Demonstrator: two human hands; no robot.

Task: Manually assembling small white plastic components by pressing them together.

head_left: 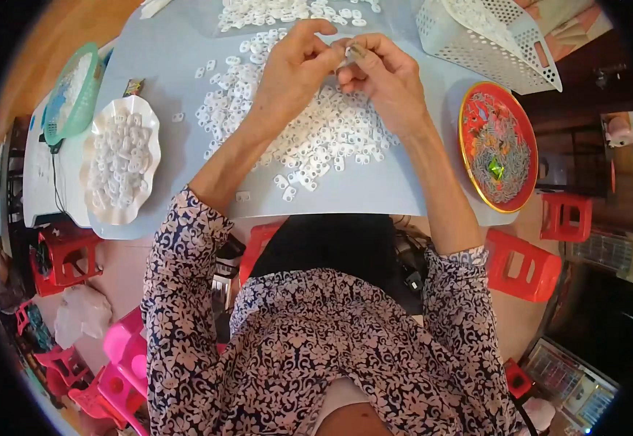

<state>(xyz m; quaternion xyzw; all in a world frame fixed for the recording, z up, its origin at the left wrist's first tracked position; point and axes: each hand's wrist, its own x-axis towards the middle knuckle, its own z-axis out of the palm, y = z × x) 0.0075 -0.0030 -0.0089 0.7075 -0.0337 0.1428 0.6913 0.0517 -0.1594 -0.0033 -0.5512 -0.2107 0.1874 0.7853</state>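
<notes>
Above a heap of small white plastic pieces (331, 134), each with two holes, my hands meet over the table. My left hand (295, 73) is closed, its thumb and fingertips pressed together at a small white plastic piece (348, 52). Thumb and forefinger of my right hand (385, 73) pinch that same piece from the other side. My fingers cover most of it. Right of the hands is a round red tray (464, 145) with a gold rim, holding many thin grey metal pieces that look like springs. To the left, a scalloped white dish (153, 145) holds more white pieces.
A white perforated basket (476, 54) stands at the far right of the grey table (178, 174). At the left are a green basket (93, 91) and a small packet (134, 86). Red plastic stools (523, 265) stand around the table; a pink chair (126, 352) is behind left.
</notes>
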